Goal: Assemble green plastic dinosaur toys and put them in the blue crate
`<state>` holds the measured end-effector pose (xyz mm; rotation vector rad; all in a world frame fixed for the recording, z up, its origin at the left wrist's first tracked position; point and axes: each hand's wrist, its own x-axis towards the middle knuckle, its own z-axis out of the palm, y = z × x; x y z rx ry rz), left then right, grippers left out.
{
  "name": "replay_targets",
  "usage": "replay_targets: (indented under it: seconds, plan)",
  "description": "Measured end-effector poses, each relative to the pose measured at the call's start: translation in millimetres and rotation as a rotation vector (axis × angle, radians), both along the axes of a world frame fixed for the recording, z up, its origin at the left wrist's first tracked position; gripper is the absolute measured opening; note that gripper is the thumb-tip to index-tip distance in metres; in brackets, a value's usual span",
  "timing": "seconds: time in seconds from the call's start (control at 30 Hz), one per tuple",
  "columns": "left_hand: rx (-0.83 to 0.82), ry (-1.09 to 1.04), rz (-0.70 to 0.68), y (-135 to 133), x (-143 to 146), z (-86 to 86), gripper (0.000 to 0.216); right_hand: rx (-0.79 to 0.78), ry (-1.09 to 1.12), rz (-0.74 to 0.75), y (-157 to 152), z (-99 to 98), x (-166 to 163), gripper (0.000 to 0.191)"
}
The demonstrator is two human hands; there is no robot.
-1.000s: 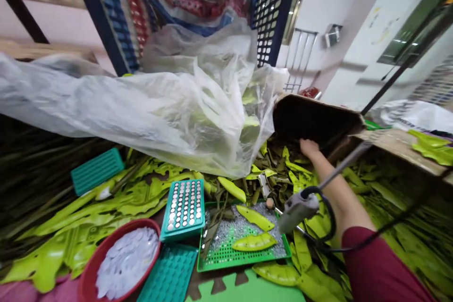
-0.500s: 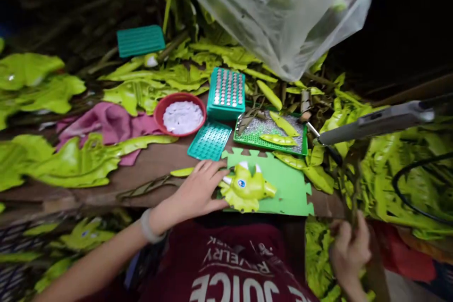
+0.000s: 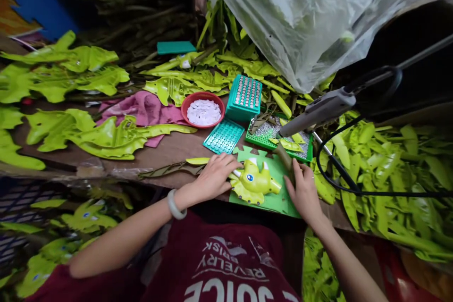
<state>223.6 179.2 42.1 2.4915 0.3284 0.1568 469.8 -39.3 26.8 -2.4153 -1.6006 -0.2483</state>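
Note:
A yellow-green toy dinosaur head (image 3: 255, 180) with a blue eye lies on a green foam mat (image 3: 274, 198) at the table's near edge. My left hand (image 3: 214, 180) rests on its left side, fingers lying over it. My right hand (image 3: 302, 191) sits at the mat's right edge, fingers closed round a dark olive strip (image 3: 285, 159) that stands up from it. A grey tool (image 3: 318, 111) with a black cable hangs just above and right of that hand.
Behind the mat are a green tray (image 3: 307, 152), a teal holed block (image 3: 222, 136), a teal box of round pieces (image 3: 245, 98) and a red bowl of white discs (image 3: 203, 111). A pink cloth (image 3: 143, 108), green plastic shapes (image 3: 92, 134) and a clear plastic bag (image 3: 304, 14) surround them.
The view has dropped from the far bag and cardboard box to the table edge. My right hand came back from the box and up to the mat with a dark strip. My left hand stays on the dinosaur.

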Motion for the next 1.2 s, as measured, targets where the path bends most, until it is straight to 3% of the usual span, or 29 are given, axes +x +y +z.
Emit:
replay_targets:
  seconds: [0.17, 0.3, 0.57, 0.77, 0.93, 1.07, 1.2]
  plan:
    - [-0.008, -0.007, 0.005, 1, -3, -0.5, 0.049, 0.021, 0.075, 0.152, -45, 20.2, -4, 0.071]
    - [-0.003, -0.004, -0.026, 3, -5, -2.0, 0.048, -0.096, 0.062, 0.282, -76, 25.7, -20, 0.068]
    - [0.037, 0.001, -0.046, 4, -5, -1.4, 0.051, -0.174, -0.043, 0.294, -60, 21.5, -24, 0.057]
    - [0.05, 0.059, -0.049, 4, -2, 7.1, 0.05, -0.22, 0.0, 0.269, -66, 13.7, -28, 0.058]
    - [0.135, 0.067, -0.045, -1, -3, 13.4, 0.049, -0.269, -0.175, 0.286, -59, 16.3, -31, 0.053]
    - [0.219, -0.015, -0.054, -22, -12, 38.8, 0.038, -0.316, -0.282, 0.249, -36, 45.0, -42, 0.051]
    - [0.372, -0.045, -0.152, -40, -28, 81.0, 0.037, -0.359, -0.164, 0.368, -13, 72.0, -64, 0.019]
